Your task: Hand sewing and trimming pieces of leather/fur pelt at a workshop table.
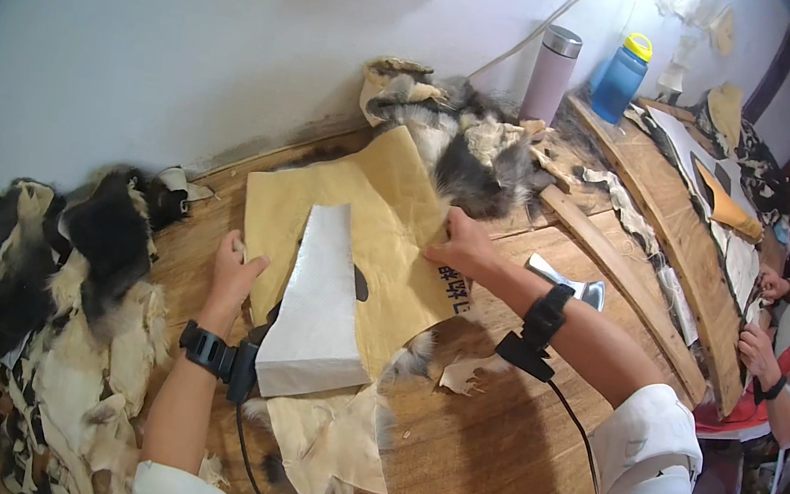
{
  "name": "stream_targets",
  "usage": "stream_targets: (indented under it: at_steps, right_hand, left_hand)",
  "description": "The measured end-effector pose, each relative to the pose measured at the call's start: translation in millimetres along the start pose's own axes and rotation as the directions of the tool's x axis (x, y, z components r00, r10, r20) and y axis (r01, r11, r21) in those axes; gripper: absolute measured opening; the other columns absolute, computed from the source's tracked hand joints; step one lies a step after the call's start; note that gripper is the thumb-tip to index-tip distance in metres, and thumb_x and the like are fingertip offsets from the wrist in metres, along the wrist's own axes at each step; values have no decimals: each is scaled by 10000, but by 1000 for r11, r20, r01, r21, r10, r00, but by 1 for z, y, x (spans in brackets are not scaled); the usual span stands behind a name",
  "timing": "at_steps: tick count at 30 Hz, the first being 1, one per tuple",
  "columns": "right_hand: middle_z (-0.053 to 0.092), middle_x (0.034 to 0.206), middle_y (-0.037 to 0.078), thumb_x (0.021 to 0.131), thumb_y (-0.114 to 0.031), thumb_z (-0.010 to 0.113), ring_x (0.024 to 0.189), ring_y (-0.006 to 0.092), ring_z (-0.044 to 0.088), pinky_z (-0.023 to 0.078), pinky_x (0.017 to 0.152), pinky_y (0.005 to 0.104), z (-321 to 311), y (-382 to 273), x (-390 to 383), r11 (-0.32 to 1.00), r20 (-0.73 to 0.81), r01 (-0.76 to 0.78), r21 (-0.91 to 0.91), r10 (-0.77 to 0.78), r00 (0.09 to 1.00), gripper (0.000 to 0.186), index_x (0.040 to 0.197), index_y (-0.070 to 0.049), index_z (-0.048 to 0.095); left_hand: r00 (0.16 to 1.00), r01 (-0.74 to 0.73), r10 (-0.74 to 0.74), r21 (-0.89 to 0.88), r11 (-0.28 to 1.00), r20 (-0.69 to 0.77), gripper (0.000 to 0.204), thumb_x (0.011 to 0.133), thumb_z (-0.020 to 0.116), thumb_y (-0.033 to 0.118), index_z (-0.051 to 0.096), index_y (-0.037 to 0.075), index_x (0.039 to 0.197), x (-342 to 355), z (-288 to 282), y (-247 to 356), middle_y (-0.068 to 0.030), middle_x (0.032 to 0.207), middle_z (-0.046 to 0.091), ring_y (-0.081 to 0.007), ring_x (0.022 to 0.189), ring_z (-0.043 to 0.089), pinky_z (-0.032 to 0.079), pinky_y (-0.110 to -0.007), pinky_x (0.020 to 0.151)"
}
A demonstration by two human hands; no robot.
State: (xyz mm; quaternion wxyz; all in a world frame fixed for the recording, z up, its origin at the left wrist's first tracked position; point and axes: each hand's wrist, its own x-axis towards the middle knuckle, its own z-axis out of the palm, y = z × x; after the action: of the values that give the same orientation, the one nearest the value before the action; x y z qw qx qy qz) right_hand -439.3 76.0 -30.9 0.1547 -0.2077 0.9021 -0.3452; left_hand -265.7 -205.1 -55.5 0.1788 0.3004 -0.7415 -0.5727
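Note:
A creased yellow paper sheet (393,186) with a dark hole and dark marks lies slanted over a piece of fur hide. On it rests a white paper piece (311,306), long, tapered and folded at its near end. My left hand (234,275) is at the sheet's left edge, thumb over the paper and fingers partly hidden. My right hand (468,247) pinches the sheet's right edge. Below the papers the hide (331,450) shows its pale skin side, with tufts of fur at its rim.
Black and cream pelts (104,307) are heaped at the left. More fur (470,146) lies against the wall, near a pink flask (550,77) and a blue bottle (620,82). Wooden strips (621,289) and a metal-and-white tool (567,281) lie right. Another person's hands (761,339) work there.

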Motion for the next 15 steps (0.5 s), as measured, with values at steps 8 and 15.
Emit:
stream_targets:
  at_steps: [8,15]
  right_hand:
    - [600,892,236,629,-214,711,881,386,586,464,737,421,27,3,71,957,-230,243,-156,-275,933,422,929,14,521]
    - [607,933,228,639,-257,724,899,347,601,470,766,394,28,-11,108,936,-142,237,-259,-279,950,488,998,15,536]
  left_hand:
    - [981,-169,187,247,954,-50,472,782,634,11,426,-43,1203,40,-12,-18,-152,1100,598,-180,963,598,485,-280,787]
    - [977,-138,190,391,910,-98,465,799,654,99,470,-42,1203,77,-20,-17,-109,1036,619,-151,874,602,475,-264,712]
